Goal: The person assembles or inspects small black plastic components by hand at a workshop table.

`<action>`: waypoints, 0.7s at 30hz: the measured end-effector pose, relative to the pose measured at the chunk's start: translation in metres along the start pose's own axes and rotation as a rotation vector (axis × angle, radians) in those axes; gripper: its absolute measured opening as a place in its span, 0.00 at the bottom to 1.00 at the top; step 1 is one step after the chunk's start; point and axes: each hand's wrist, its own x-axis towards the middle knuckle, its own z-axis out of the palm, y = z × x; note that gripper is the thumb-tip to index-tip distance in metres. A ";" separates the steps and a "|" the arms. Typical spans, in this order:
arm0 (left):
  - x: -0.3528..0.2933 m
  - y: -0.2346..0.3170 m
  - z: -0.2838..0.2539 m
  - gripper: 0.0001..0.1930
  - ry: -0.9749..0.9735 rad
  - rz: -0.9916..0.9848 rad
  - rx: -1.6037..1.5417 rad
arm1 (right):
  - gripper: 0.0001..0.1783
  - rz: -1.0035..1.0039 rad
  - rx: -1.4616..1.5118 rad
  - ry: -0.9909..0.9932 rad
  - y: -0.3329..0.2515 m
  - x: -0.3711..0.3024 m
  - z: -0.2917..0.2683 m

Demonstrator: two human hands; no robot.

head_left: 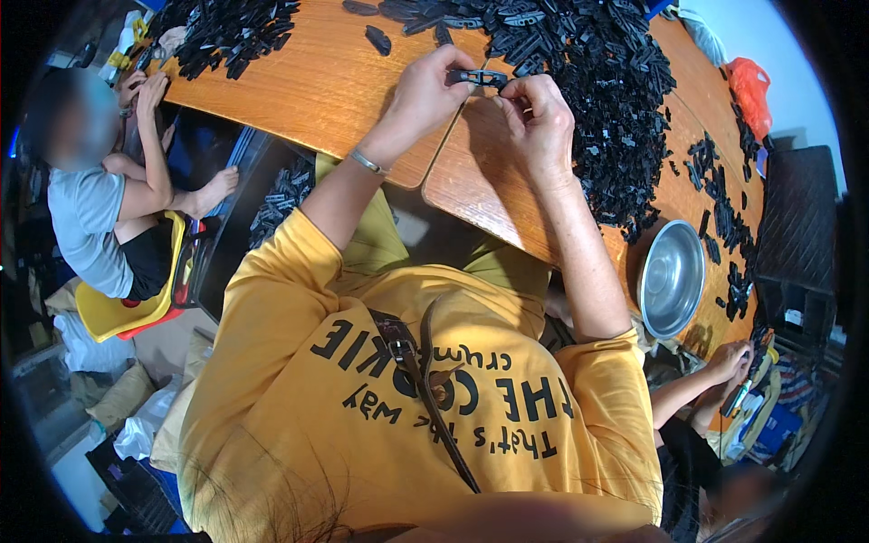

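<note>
Over the wooden table (335, 81), a long black plastic part (478, 78) with an open, frame-like middle spans the gap between my hands. My left hand (424, 98) pinches its left end between thumb and fingers. At the right end, my right hand (541, 127) is closed, with thumb and fingertips at the part; whether it also grips a separate small piece is too small to tell. Beyond my hands lies a heap of oval black plastic pieces (520, 32). Smaller black pieces (615, 145) are piled beside my right forearm.
A metal bowl (672, 281) sits at the right table edge. Loose black parts (720, 204) are scattered farther right, near a red plastic bag (749, 95). Another pile (237, 36) lies far left, by a seated person (90, 208). A second person's hands (729, 362) work at lower right.
</note>
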 end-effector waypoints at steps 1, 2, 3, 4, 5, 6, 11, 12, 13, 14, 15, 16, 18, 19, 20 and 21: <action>-0.002 0.005 -0.001 0.14 -0.046 -0.039 -0.114 | 0.11 -0.029 0.017 0.013 -0.002 0.001 0.000; -0.003 0.011 -0.002 0.14 -0.044 -0.037 -0.116 | 0.11 -0.058 0.035 0.026 -0.003 0.002 -0.001; -0.004 0.016 -0.003 0.14 -0.058 -0.015 -0.178 | 0.11 -0.060 0.033 0.025 -0.005 0.002 -0.001; -0.006 0.021 -0.005 0.15 -0.070 0.006 -0.237 | 0.10 -0.062 0.034 0.013 -0.007 0.003 -0.001; -0.007 0.024 -0.006 0.15 -0.067 0.008 -0.237 | 0.10 -0.064 0.035 0.001 -0.009 0.004 -0.002; -0.008 0.028 -0.007 0.15 -0.075 0.003 -0.278 | 0.10 -0.067 0.035 0.001 -0.011 0.006 -0.002; -0.012 0.033 -0.012 0.14 -0.103 0.010 -0.354 | 0.10 -0.188 -0.005 -0.018 -0.019 0.012 -0.009; -0.012 0.033 -0.013 0.14 -0.115 0.024 -0.378 | 0.10 -0.189 -0.004 -0.019 -0.018 0.012 -0.010; -0.012 0.035 -0.014 0.14 -0.130 0.040 -0.402 | 0.11 -0.225 -0.015 -0.031 -0.016 0.014 -0.011; -0.013 0.036 -0.016 0.14 -0.131 0.040 -0.403 | 0.11 -0.261 -0.027 -0.043 -0.014 0.015 -0.013; -0.015 0.037 -0.017 0.14 -0.145 0.029 -0.405 | 0.11 -0.261 -0.027 -0.043 -0.013 0.015 -0.014; -0.016 0.042 -0.019 0.14 -0.160 0.017 -0.406 | 0.11 -0.289 -0.043 -0.069 -0.010 0.015 -0.014; -0.021 0.051 -0.023 0.14 -0.190 -0.008 -0.414 | 0.11 -0.315 -0.061 -0.093 -0.007 0.013 -0.016; -0.024 0.054 -0.026 0.14 -0.214 -0.034 -0.419 | 0.10 -0.323 -0.081 -0.114 -0.008 0.013 -0.016; -0.025 0.050 -0.027 0.14 -0.214 -0.034 -0.419 | 0.10 -0.330 -0.101 -0.135 -0.008 0.012 -0.016; -0.026 0.043 -0.028 0.13 -0.207 -0.051 -0.420 | 0.10 -0.328 -0.100 -0.135 -0.008 0.012 -0.015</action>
